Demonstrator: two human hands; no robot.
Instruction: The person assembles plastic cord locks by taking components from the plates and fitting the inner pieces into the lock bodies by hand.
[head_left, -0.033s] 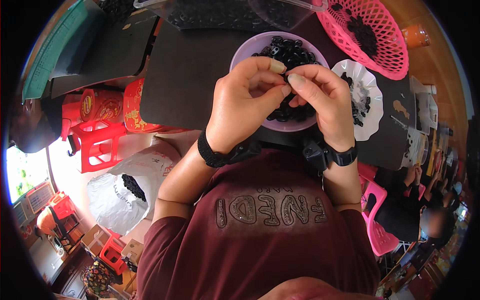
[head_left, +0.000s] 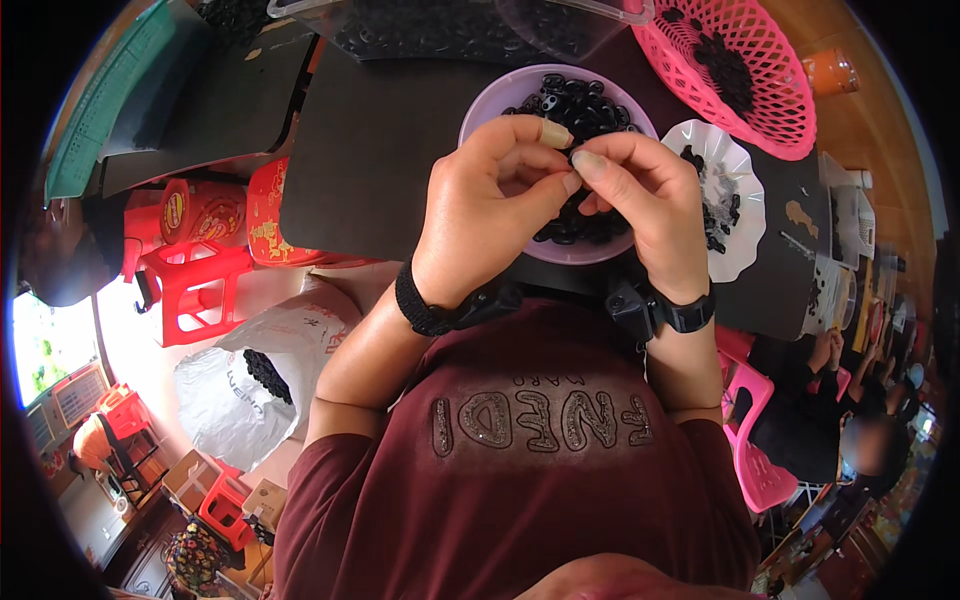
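Observation:
Over a lilac bowl (head_left: 478, 108), my left hand (head_left: 480, 205) and my right hand (head_left: 655, 200) meet fingertip to fingertip. Each hand is closed in a pinch, thumb against forefinger, on a small black piece (head_left: 571, 152) that the fingers mostly hide. A tan wrap covers the tip of my left forefinger. Many small glossy black oval pieces (head_left: 580, 232) fill the bowl beneath. Just right of my right hand lies a white scalloped plate (head_left: 748, 225) with small black bits and clear scraps on it.
Behind the bowl stands a clear bin (head_left: 460, 35) of black pieces. A pink lattice basket (head_left: 790, 115) with more black pieces is at the far right. The dark table (head_left: 350, 150) extends left. Below it are a white sack (head_left: 225, 400) and a red stool (head_left: 200, 290); other people sit at the right.
The fingertips of my right hand have shifted very slightly; everything else looks the same.

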